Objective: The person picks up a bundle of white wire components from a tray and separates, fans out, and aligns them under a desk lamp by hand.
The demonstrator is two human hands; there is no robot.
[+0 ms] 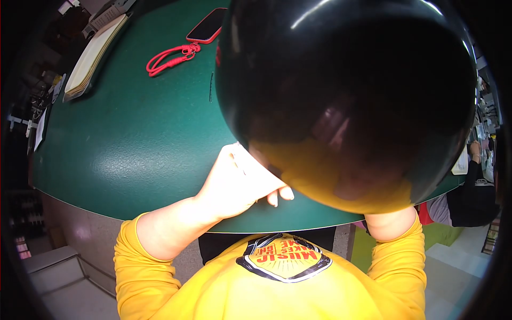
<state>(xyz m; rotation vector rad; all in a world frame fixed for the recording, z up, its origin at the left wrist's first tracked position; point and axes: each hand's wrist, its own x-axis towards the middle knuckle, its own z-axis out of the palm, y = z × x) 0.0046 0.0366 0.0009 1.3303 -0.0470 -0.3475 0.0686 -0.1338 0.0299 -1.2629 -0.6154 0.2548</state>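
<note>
A large, shiny black balloon point(346, 101), round and inflated, fills the upper right of the head view. At its lower left edge is my left hand point(242, 178), closed, with fingers curled in and some fingertips showing below. That hand touches the balloon, whose neck is out of sight. My right forearm point(392, 224) reaches up under the balloon from the lower right. The balloon hides my right hand and its fingers.
On the green table point(133, 117) lies a phone point(208, 25) in a red case with a red wrist strap point(165, 60). A stack of papers point(96, 56) and a grey desk telephone point(109, 16) are at the far left. Another person's arm point(473, 165) shows at the right.
</note>
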